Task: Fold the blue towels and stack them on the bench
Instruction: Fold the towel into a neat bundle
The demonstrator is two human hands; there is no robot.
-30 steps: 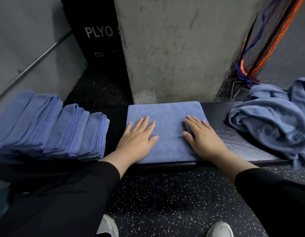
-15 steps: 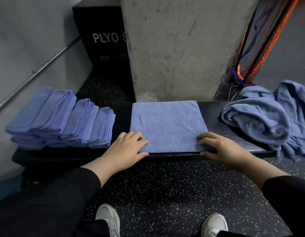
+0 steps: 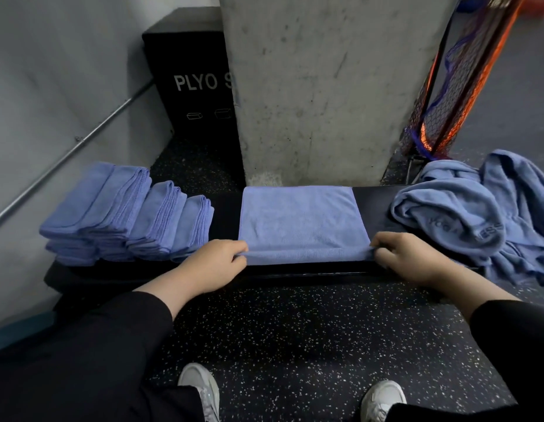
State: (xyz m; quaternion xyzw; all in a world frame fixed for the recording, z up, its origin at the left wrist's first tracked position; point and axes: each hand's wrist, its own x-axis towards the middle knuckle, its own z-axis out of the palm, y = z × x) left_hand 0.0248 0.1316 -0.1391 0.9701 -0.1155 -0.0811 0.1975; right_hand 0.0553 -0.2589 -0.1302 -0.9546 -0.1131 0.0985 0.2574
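A half-folded blue towel (image 3: 298,220) lies flat in the middle of the black bench (image 3: 371,199). My left hand (image 3: 212,266) pinches the towel's near left corner, and my right hand (image 3: 407,258) pinches its near right corner; the near edge is lifted slightly off the bench. On the bench's left end stand several folded blue towels (image 3: 127,214), overlapped in a row. A heap of unfolded blue towels (image 3: 477,220) lies on the right end and hangs over the edge.
A concrete pillar (image 3: 325,86) rises right behind the bench. A black plyo box (image 3: 191,77) stands behind on the left, beside a grey wall with a metal rail (image 3: 66,156). An orange and blue net (image 3: 453,86) leans at back right. My white shoes (image 3: 200,388) stand on speckled floor.
Both hands slid from flat on the towel back to its near edge and gripped the two near corners, lifting that edge a little. The camera view shifted slightly.
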